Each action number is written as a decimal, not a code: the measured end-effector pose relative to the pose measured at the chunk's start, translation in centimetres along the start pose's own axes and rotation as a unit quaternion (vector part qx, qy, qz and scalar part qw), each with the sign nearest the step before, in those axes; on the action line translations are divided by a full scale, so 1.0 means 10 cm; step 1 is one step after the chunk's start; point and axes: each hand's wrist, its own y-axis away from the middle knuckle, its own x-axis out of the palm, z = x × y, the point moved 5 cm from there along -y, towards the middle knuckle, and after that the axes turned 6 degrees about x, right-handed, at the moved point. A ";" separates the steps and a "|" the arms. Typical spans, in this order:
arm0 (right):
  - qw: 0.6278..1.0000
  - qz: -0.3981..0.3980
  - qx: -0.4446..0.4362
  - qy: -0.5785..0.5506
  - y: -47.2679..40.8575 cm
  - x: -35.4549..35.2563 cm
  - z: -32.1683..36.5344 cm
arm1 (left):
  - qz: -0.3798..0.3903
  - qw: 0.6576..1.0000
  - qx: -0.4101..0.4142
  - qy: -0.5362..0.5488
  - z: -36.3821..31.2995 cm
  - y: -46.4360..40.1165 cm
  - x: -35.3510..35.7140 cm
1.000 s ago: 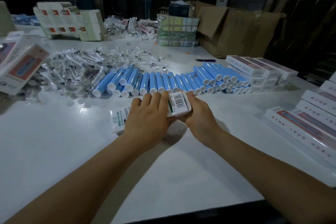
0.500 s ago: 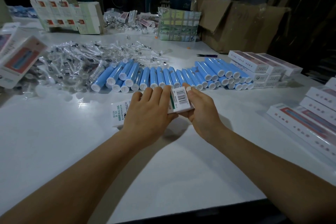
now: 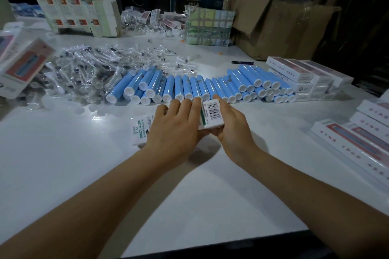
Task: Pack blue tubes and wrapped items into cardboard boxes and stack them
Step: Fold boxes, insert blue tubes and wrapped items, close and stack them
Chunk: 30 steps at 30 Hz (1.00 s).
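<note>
A long white product box (image 3: 211, 114) with a barcode end lies across the table in front of me. My left hand (image 3: 176, 130) covers its middle, fingers laid over the top. My right hand (image 3: 229, 126) grips the barcode end, fingers curled under it. The box's left end with green print (image 3: 140, 130) sticks out beyond my left hand. Just behind lies a row of several blue tubes (image 3: 195, 88) with white caps. A pile of clear-wrapped items (image 3: 84, 69) spreads at the left behind them.
Packed white boxes are stacked at the right (image 3: 305, 78) and near right (image 3: 357, 139). More boxes lean at the far left (image 3: 23, 65). Flat carton blanks (image 3: 77, 12), a wrapped bundle (image 3: 208, 27) and a large brown carton (image 3: 280, 25) stand at the back. Small scissors (image 3: 242, 62) lie near the carton.
Both hands stay on the box at the same spot; the barcode end has tipped slightly upward. My view has shifted a little.
</note>
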 end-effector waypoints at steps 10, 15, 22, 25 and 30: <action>0.983 -0.011 -0.037 0.179 0.04 0.10 -0.03 | 0.023 0.999 -0.028 -0.016 0.06 -0.03 0.09; 0.958 -0.015 -0.083 0.275 0.10 0.11 0.00 | 0.016 0.999 -0.021 -0.029 0.03 -0.04 0.05; 0.974 0.016 -0.072 0.213 0.08 0.10 0.06 | 0.023 0.999 -0.042 0.021 0.04 -0.05 0.00; 0.977 0.020 -0.117 0.177 0.08 0.06 0.16 | -0.023 0.977 -0.101 0.184 0.10 -0.14 -0.10; 0.963 0.040 -0.099 0.247 0.09 0.10 0.10 | -0.128 0.760 -0.231 0.594 0.27 -0.17 -0.24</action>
